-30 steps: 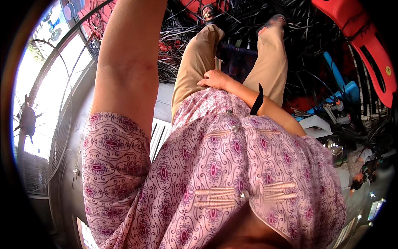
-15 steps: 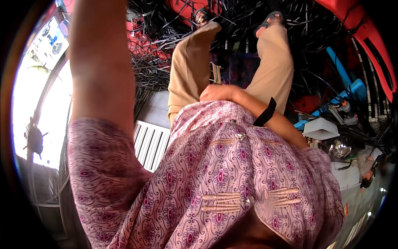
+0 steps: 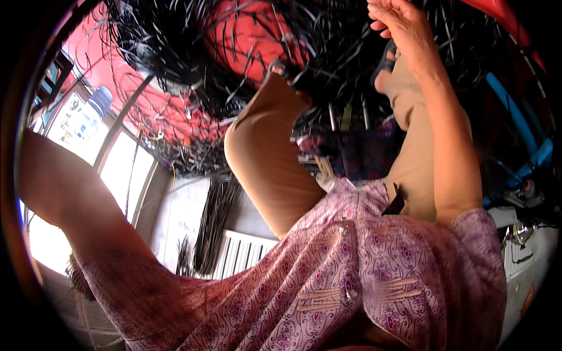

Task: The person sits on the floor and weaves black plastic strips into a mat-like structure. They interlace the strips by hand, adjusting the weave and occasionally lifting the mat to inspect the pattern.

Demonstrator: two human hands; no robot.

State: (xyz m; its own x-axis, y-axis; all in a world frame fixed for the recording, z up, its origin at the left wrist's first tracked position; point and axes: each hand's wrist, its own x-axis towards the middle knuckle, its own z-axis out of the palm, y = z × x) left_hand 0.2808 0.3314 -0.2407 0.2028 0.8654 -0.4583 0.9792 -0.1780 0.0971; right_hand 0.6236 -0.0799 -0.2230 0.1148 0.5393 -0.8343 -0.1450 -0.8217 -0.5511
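Observation:
My right arm reaches forward over my right thigh, and my right hand (image 3: 404, 29) is at the top edge of the view. Its fingers are curled inward close together, in front of a tangle of black strips (image 3: 328, 35). Whether a strip lies between the fingers is hidden. My left arm (image 3: 64, 187) is raised at the left side, and its hand lies outside the picture. Between my legs is a dark patterned cloth (image 3: 363, 155). My feet in dark sandals (image 3: 383, 64) are among the strips.
Red sheeting (image 3: 249, 41) shows beneath the strips. A hank of black strips (image 3: 213, 225) hangs beside a white slatted panel (image 3: 243, 254) at lower left. Blue tubular pieces (image 3: 512, 111) stand at the right. A blue-capped bottle (image 3: 96, 105) is near the bright opening.
My right hand has left my lap and stretched forward to the top edge. My left arm has swung outward to the left. The view has shifted, showing more red sheeting.

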